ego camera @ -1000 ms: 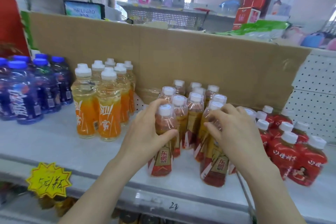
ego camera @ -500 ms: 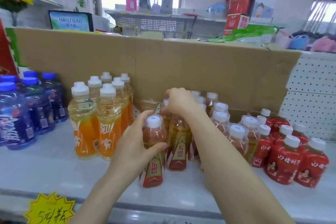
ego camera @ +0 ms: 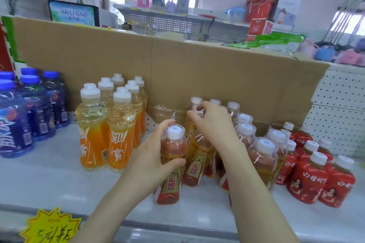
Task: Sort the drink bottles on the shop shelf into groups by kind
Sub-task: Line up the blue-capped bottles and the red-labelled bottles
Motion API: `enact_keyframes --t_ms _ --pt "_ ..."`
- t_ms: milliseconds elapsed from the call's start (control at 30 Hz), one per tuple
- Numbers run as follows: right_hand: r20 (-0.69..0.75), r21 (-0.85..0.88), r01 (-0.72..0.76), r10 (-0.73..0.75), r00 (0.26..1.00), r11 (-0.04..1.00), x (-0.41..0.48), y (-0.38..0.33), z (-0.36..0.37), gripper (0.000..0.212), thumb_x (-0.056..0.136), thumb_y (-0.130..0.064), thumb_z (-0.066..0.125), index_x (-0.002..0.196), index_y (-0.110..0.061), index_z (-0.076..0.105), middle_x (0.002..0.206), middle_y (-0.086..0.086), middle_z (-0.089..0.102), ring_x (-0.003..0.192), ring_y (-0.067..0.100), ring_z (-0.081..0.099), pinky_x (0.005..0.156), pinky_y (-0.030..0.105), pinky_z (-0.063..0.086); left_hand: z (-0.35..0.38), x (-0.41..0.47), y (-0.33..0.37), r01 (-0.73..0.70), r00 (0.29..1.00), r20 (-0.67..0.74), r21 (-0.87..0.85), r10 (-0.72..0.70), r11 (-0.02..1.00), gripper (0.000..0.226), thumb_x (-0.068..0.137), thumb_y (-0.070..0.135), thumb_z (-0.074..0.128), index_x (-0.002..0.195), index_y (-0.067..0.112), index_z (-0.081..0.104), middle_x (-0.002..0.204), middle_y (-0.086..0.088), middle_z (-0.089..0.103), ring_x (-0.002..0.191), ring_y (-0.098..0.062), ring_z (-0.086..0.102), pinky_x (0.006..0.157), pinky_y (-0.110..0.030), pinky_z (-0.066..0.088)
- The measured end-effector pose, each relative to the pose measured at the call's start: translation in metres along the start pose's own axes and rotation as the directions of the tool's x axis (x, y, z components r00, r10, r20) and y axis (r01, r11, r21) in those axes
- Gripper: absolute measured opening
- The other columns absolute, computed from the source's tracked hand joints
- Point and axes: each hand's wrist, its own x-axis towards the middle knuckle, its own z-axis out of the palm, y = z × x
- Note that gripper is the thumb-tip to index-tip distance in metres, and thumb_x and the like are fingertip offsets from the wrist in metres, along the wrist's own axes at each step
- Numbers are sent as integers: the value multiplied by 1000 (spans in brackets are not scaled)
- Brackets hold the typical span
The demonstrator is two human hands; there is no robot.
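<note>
The back of the right grip (ego camera: pixel 213 124) hides what we most want to see. Its fingers (ego camera: pixel 190 114) curl over the white caps in the rear rows of the amber bottles (ego camera: pixel 262 156), and we cannot tell whether they close on any of them. Its forearm also covers the middle of that group.

The left grip (ego camera: pixel 152 156) is plain to read. It is narrow, with the thumb across the front and the fingers round the back of the front bottle (ego camera: pixel 173 144). That bottle has its base down on the shelf (ego camera: pixel 49 179), at the near-left corner of the amber group.

Just to the left stand the orange bottles (ego camera: pixel 94 124), and beyond them the blue bottles (ego camera: pixel 19 114), cut off by the picture's edge. The red bottles (ego camera: pixel 312 173) crowd against the amber ones on the right. A cardboard sheet (ego camera: pixel 217 75) stands behind all of them. The bottom edge cuts off a yellow price tag (ego camera: pixel 51 229).
</note>
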Motion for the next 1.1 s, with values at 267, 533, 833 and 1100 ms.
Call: enact_keyframes --t_ms 267,533,833,1100 --pt "76 49 184 -188 979 982 -67 33 -7 68 78 -49 78 138 -39 46 131 -10 48 119 11 51 98 34 46 -9 -2 -7 -13 999 39 -55 15 998 85 78 34 80 132 67 23 136 25 49 117 5 53 94 -26 49" --pt "8 -22 271 -271 963 962 -33 29 27 68 85 -32 77 146 -26 47 143 -1 49 123 21 53 101 34 44 -9 -4 -3 -14 998 55 -67 18 998 86 79 33 80 134 65 22 129 29 44 109 9 49 91 -25 49" --pt "-138 -171 309 -334 933 935 -48 33 17 65 98 -31 63 156 -21 35 161 2 36 153 26 20 123 38 18 -5 -8 2 -11 996 84 -41 14 999 97 71 27 87 137 61 24 136 19 53 115 -2 57 94 -34 55" --pt "-477 43 -2 23 879 999 -126 101 -35 51 96 -37 65 143 -24 49 136 -1 57 123 20 52 104 44 45 31 12 18 -61 990 120 -126 77 990 91 73 22 85 138 52 29 125 21 55 105 5 58 88 -31 55"
